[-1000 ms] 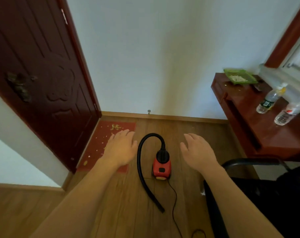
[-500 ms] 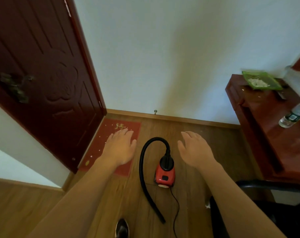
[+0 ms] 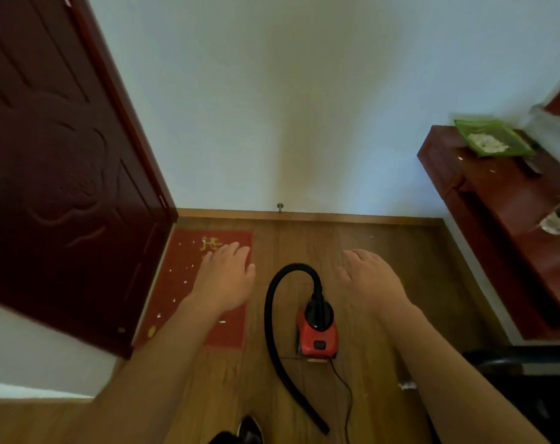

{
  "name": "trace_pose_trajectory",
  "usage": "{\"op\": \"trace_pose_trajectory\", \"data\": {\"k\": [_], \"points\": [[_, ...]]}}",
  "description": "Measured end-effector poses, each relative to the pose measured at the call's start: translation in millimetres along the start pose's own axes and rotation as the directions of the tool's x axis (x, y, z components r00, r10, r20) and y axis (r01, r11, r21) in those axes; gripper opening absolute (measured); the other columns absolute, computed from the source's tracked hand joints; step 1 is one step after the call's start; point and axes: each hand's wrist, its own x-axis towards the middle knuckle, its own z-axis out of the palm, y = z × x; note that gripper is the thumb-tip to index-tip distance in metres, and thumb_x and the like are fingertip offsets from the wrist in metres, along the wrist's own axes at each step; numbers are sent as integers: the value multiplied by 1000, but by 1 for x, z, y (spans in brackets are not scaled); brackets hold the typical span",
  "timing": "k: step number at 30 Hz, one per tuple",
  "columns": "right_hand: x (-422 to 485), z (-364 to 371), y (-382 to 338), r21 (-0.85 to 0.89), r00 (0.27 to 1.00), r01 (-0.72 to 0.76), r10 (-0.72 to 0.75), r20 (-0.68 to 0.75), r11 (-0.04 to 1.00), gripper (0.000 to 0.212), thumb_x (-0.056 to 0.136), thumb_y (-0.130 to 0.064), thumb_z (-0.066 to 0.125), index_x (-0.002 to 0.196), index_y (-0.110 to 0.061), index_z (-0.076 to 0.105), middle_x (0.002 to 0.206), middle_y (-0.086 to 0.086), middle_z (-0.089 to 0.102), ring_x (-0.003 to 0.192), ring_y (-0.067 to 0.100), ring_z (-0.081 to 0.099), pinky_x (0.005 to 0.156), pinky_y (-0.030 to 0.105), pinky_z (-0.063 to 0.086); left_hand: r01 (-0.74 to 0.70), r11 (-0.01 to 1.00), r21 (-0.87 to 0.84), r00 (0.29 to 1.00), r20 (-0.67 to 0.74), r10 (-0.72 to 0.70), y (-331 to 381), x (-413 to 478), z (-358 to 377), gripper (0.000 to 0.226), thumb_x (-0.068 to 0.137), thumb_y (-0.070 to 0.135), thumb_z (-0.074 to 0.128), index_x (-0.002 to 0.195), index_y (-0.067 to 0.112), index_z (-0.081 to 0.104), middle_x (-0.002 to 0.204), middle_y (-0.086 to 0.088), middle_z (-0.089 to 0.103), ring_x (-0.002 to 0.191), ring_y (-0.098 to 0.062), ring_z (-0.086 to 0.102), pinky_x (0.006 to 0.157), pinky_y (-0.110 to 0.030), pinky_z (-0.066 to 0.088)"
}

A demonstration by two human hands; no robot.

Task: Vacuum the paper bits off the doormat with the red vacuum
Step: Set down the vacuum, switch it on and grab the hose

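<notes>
With fingers (image 3: 232, 249) of left hand (image 3: 227, 277) and right hand (image 3: 368, 280) straight and empty, reach down for the near hose (image 3: 269, 315) tip, leave the red vacuum (image 3: 317, 334) standing, then sweep paper bits (image 3: 185, 281) off the doormat (image 3: 182, 251) beside the door (image 3: 63, 187).

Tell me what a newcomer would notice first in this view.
The red vacuum sits in the middle of the view, its black hose arching up and trailing toward the camera. The left hand and right hand hover open on either side of it, holding nothing. Left of it, the red doormat is speckled with white paper bits.
</notes>
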Motion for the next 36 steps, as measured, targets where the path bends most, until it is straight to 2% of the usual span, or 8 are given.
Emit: {"op": "trace_pose_trajectory", "data": {"k": [10,14,18,23,26,29,32,36], "points": [[42,39,-4,-69,990,4,6,137,998,43,104,-35,35,139,-15,51,143,5,53,135,24,45,117,42,32,-14,998,62,994,112,7,-35,42,32,56,106,40,31,157,17,30,165,-6,28,154,-23,22,126,-47,18],[53,66,5,-78,982,33,-18,190,996,53,100,-43,22,135,-18,53,138,2,56,131,23,48,113,40,36,41,997,62,984,168,-51,-39,48,55,56,106,41,31,158,19,27,166,-6,25,154,-23,20,126,-48,17],[62,97,18,-21,975,38,-33,221,999,42,101,-38,29,125,-19,57,131,1,59,125,23,52,108,38,39,66,995,79,972,222,-82,-34,54,81,56,106,39,32,158,17,26,166,-7,25,154,-23,20,126,-46,16],[69,141,38,-7,963,53,-49,263,999,40,102,-36,36,127,-13,58,130,6,60,122,26,53,106,38,40,50,991,125,958,275,-83,-26,67,128,54,104,40,35,153,16,35,159,-7,37,148,-24,32,122,-48,26],[74,173,53,-2,950,81,-76,302,997,38,101,-36,35,122,-15,59,124,5,62,116,25,55,103,39,43,61,989,133,948,301,-99,-27,74,160,54,105,39,35,153,16,34,160,-7,35,149,-25,31,123,-49,24],[83,206,67,-10,934,102,-92,345,995,42,101,-39,32,125,-16,57,127,5,61,121,25,54,106,40,42,86,988,128,945,305,-122,-34,80,193,52,106,38,35,153,17,35,161,-7,34,150,-25,28,124,-47,21],[92,241,76,-26,918,107,-88,386,994,45,102,-37,33,132,-12,56,134,9,59,127,27,52,109,40,40,99,988,122,937,323,-134,-46,86,231,50,106,38,36,151,17,38,158,-8,38,148,-27,32,123,-46,24],[105,296,87,-34,893,106,-80,442,994,47,102,-35,30,130,-8,57,131,11,60,123,29,53,105,41,42,84,991,109,924,365,-118,-63,102,286,47,104,35,37,146,16,43,154,-9,43,144,-27,36,120,-47,27]]}}
